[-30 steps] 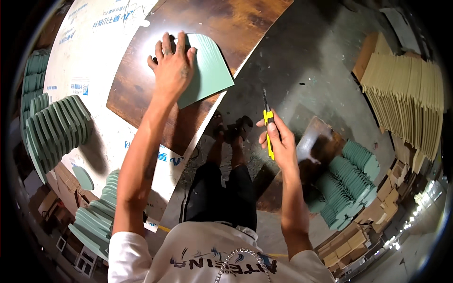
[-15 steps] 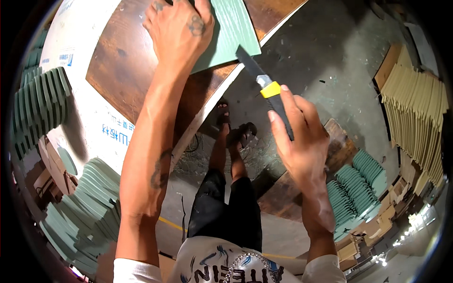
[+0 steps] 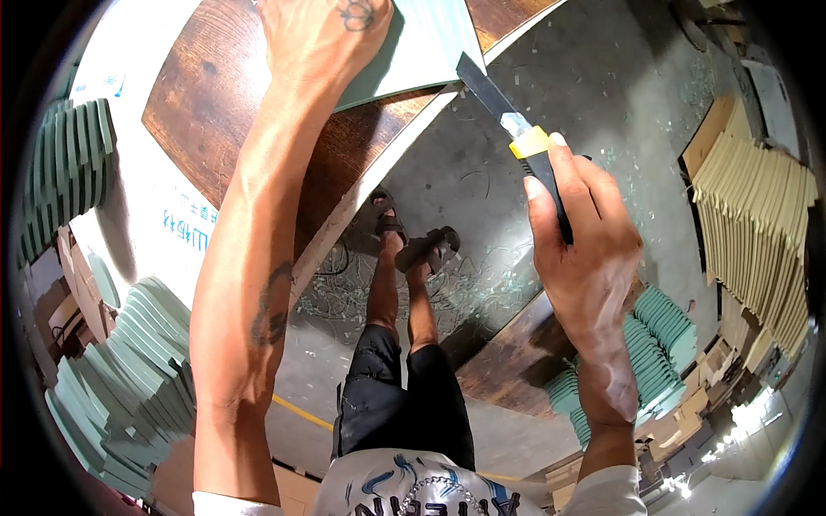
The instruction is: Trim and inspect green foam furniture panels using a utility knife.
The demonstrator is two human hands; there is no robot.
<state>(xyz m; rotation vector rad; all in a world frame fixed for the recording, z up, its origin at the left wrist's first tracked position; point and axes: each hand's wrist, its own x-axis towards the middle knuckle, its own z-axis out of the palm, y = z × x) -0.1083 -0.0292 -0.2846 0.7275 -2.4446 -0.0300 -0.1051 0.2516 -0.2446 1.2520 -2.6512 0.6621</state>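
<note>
At the far centre, the green panel [image 3: 430,47] lies on a dark wood board [image 3: 215,95] atop the bench [image 3: 142,52]. By its near right corner, contact unclear, is the utility knife [image 3: 539,155], clamped in the right hand's [image 3: 589,236] grip. The left hand [image 3: 331,39] overlies the panel's left side; fingers cropped, its grip cannot be told. Apparently the blade is being positioned; next calls for steady control. One second ago the knife was well apart.

From here I see blue characters [image 3: 187,225] on the white board [image 3: 142,172], dark lettering [image 3: 437,507] across the white shirt [image 3: 340,486].
</note>
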